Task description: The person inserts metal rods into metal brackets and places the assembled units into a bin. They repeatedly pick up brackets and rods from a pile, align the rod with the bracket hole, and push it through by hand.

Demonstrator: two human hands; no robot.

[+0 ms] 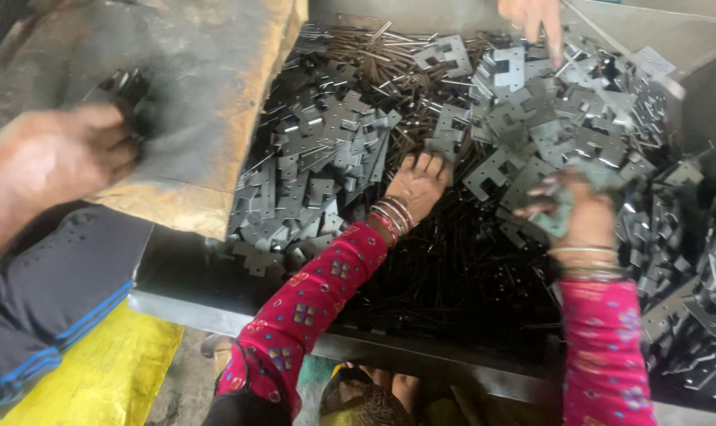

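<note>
At 7 o'clock, nearest the viewer, a yellow sack (105,371) is lying on the floor, with a fold of dark blue cloth (42,292) edged in lighter blue resting above it. At 9 o'clock the person's left hand (50,158), blurred, is pressing against a worn grey slab (208,87) with a raw tan edge. Its fingers are curling toward a cluster of small dark metal pieces (129,87) sitting on the slab at 10 o'clock. Whether the hand is actually gripping them cannot be told. The person's right hand is not showing.

Beyond the slab, a large metal bin (216,312) is filling the middle and the right of the view. It is holding heaps of flat grey plates (326,142) with notched, stepped outlines, piled over a bed of thin dark rods (453,260).

A co-worker in pink patterned sleeves is reaching into the bin from 6 o'clock. One bangled hand (417,185) at the centre is lying open on the plates. The other hand (579,213), at 3 o'clock, is closing around a grey-green piece (563,201).

Farthest away, at 1 o'clock, a third hand (536,20) is coming down from the top edge, its fingertips touching the plates.
</note>
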